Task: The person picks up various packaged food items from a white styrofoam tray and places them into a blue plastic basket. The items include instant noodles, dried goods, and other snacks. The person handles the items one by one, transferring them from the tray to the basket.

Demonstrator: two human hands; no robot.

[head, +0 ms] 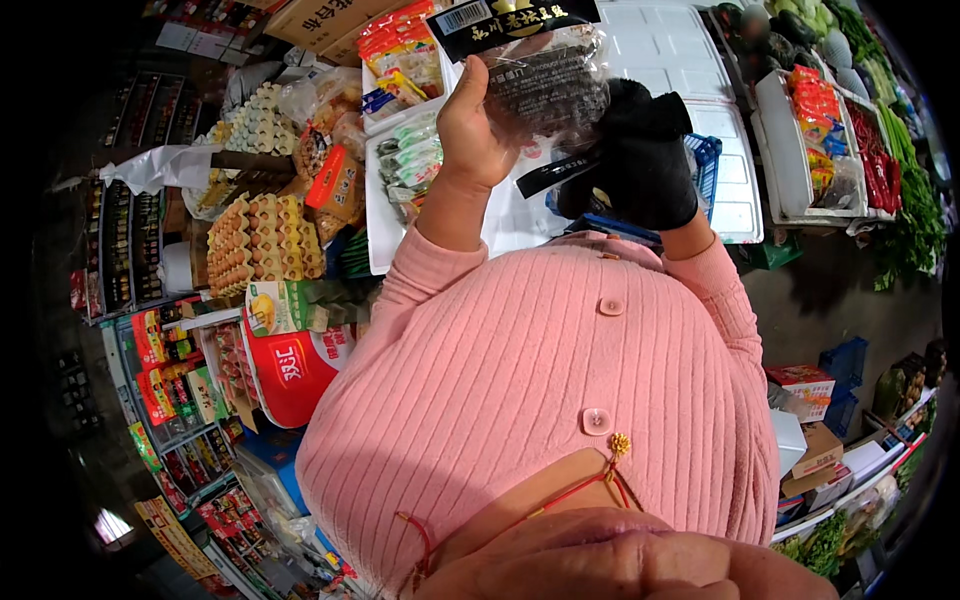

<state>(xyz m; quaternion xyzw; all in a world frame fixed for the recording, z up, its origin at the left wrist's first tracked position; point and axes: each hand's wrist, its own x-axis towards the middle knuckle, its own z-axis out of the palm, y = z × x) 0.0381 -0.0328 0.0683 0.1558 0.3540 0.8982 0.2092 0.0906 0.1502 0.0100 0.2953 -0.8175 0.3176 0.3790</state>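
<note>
A clear plastic food pack (551, 90) with dark contents and a black printed header is held up at the top centre. My left hand (480, 127), bare, grips its left side, thumb up near the header. On the other side my right hand (637, 165), in a black glove, is closed at the pack's lower right edge; its fingers are partly hidden. A black printed strip (559, 172) juts left from the glove, and whether it belongs to a second pack cannot be told. Beneath the hands are a white foam box lid (660, 45) and a blue plastic basket (703, 161).
To the left stand foam boxes of packets (409, 157), stacked egg trays (262, 240), bagged food (334, 187) and shelves of packaged goods (172, 390). On the right are a foam box of red packets (814, 142), leafy greens (911, 187) and cardboard boxes (814, 450).
</note>
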